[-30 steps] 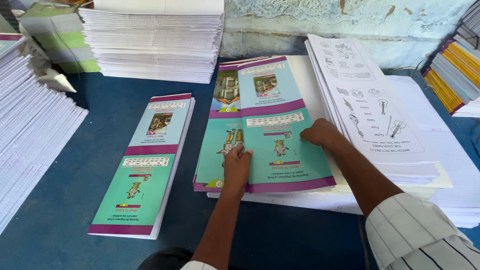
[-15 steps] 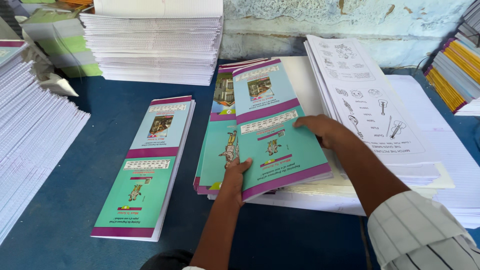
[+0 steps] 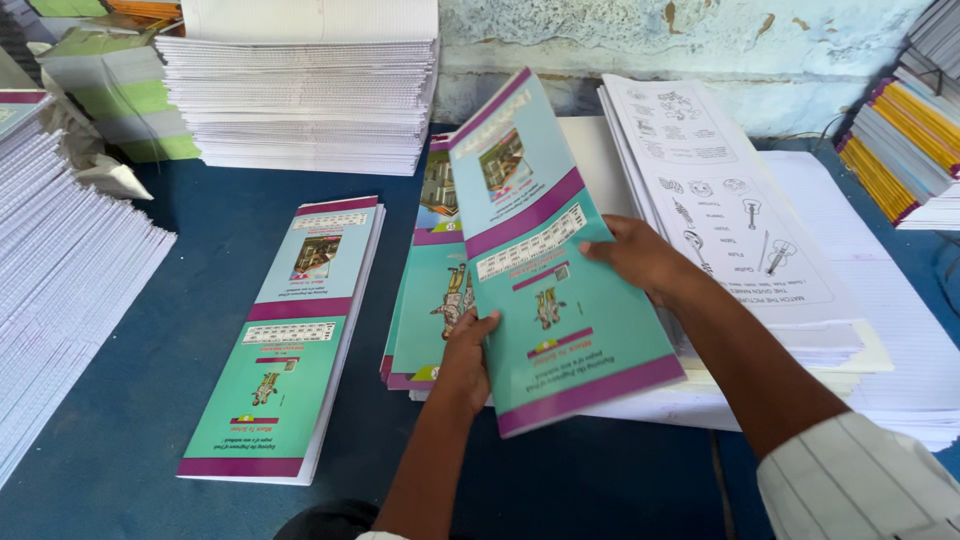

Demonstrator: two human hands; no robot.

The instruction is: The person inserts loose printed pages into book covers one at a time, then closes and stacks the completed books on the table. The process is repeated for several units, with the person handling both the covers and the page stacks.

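A long teal and purple printed cover sheet [image 3: 560,270] is lifted and tilted above the table. My left hand [image 3: 465,355] grips its near left edge and my right hand [image 3: 635,260] holds its right edge. Beneath it lies a stack of the same covers [image 3: 430,310]. A second stack of such covers [image 3: 290,340] lies flat to the left on the blue table [image 3: 200,250]. Right of my right hand sits a pile of white sheets printed with line drawings [image 3: 720,200].
Tall piles of white lined paper stand at the back [image 3: 300,100] and along the left edge [image 3: 60,290]. Green-edged stacks [image 3: 120,90] sit at the back left. Yellow and purple-edged books [image 3: 900,140] are piled at the right. A pale wall [image 3: 680,50] bounds the table's far side.
The top cover sheet has been picked up off its stack with both hands and raised, its far end now tilted upward and swung to the right.
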